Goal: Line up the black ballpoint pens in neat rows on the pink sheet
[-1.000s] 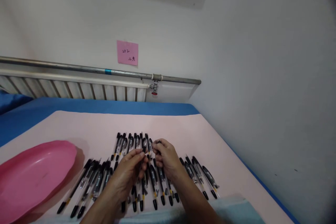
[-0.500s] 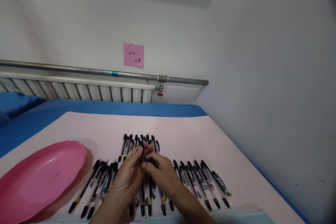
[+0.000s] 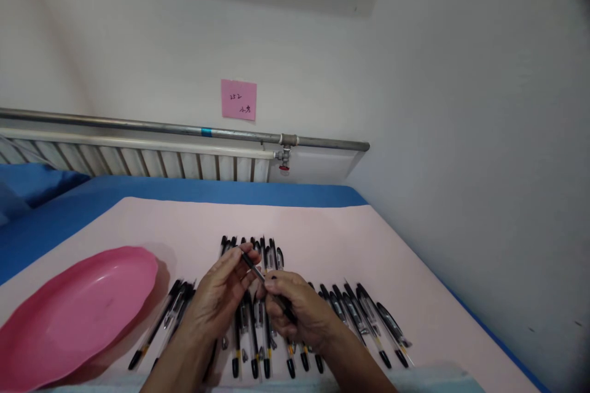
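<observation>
Both hands meet over a spread of black-and-clear pens (image 3: 359, 313) lying on a pale pink sheet (image 3: 322, 239). One pen (image 3: 258, 271) is held slanted between them. My left hand (image 3: 216, 298) pinches its upper end with the fingertips. My right hand (image 3: 297, 310) is wrapped round its lower part. More pens lie in rows under and beyond the hands, with a group to the left (image 3: 168, 319) and a back row (image 3: 258, 245).
A pink oval tray (image 3: 69, 313) rests at the left on the pink sheet. Blue cloth (image 3: 115, 193) covers the surface behind. A radiator (image 3: 138, 159) and pipe (image 3: 184, 130) run along the wall, with a pink note (image 3: 238, 99) above. A white wall (image 3: 461, 166) stands close on the right.
The hands have come together on one pen, which now lies slanted between them. My right hand has dropped lower and nearer. The camera view has shifted slightly.
</observation>
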